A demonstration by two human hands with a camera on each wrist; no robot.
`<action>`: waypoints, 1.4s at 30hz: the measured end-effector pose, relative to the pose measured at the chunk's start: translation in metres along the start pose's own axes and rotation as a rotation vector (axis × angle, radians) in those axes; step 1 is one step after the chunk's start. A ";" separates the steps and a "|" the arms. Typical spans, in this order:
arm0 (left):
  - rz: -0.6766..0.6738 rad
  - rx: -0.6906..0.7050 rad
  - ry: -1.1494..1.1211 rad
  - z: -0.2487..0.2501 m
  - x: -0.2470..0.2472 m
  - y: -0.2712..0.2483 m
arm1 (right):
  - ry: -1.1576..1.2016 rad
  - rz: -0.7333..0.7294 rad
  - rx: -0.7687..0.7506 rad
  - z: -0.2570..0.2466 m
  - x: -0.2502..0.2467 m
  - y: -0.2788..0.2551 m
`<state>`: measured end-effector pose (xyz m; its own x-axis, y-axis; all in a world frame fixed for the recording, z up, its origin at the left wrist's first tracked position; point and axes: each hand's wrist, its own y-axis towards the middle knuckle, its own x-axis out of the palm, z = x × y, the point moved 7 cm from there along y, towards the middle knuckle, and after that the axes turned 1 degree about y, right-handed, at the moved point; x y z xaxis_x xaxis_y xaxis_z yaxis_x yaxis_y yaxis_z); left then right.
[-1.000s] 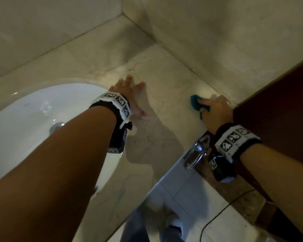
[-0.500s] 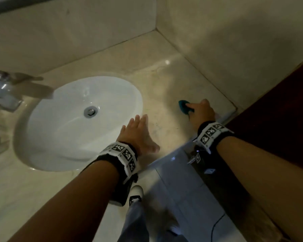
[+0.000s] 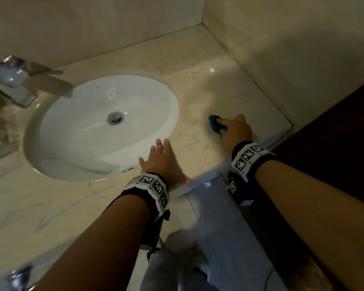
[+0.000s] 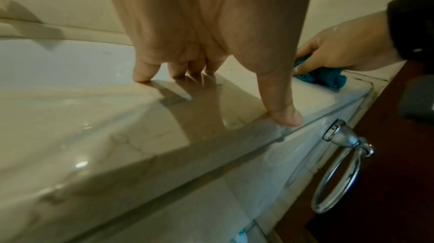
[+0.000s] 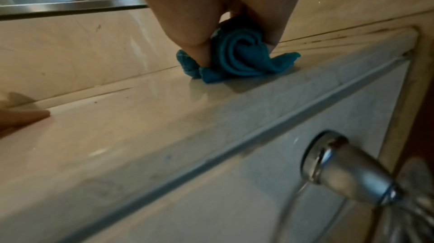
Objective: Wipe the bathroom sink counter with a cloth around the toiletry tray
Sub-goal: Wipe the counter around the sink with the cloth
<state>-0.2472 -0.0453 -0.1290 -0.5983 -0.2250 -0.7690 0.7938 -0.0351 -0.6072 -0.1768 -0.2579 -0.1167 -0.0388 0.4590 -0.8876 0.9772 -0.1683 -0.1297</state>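
Observation:
A bunched teal cloth [image 3: 215,122] [image 5: 237,59] [image 4: 321,78] lies on the beige marble counter [image 3: 206,85] right of the sink, near the front edge. My right hand [image 3: 234,130] grips the cloth, fingers and thumb curled round it, and presses it onto the stone. My left hand [image 3: 163,160] [image 4: 211,68] lies flat on the counter beside the white oval sink [image 3: 101,127], fingers straight and spread, thumb at the front edge. No toiletry tray shows clearly in any view.
A chrome faucet [image 3: 19,82] stands left of the basin. A chrome towel ring [image 4: 338,172] [image 5: 347,170] hangs on the counter's front panel below my right wrist. Walls close off the back and right. A dark wooden door [image 3: 334,133] stands at the right.
My view has swung left, bringing the sink and faucet in. My right hand has slid the cloth from the right wall towards the front edge. My left hand has drawn back to the front edge.

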 end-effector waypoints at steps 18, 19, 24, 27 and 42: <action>-0.083 0.029 0.054 0.000 0.006 0.006 | -0.050 -0.015 -0.021 -0.016 0.008 -0.010; -0.081 0.027 0.048 0.000 0.005 0.006 | -0.061 -0.032 -0.066 -0.021 0.012 -0.016; -0.089 0.026 0.027 -0.001 0.005 0.008 | 0.092 -0.059 -0.199 -0.023 0.018 -0.015; -0.088 0.020 0.018 0.000 0.005 0.007 | 0.277 -0.017 -0.057 -0.027 0.017 0.008; -0.064 0.051 -0.018 -0.001 0.002 0.002 | 0.014 -0.296 -0.426 -0.030 0.010 -0.044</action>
<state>-0.2465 -0.0444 -0.1320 -0.6459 -0.2381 -0.7253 0.7590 -0.0989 -0.6435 -0.2141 -0.2200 -0.1067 -0.3269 0.4454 -0.8335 0.9232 0.3391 -0.1809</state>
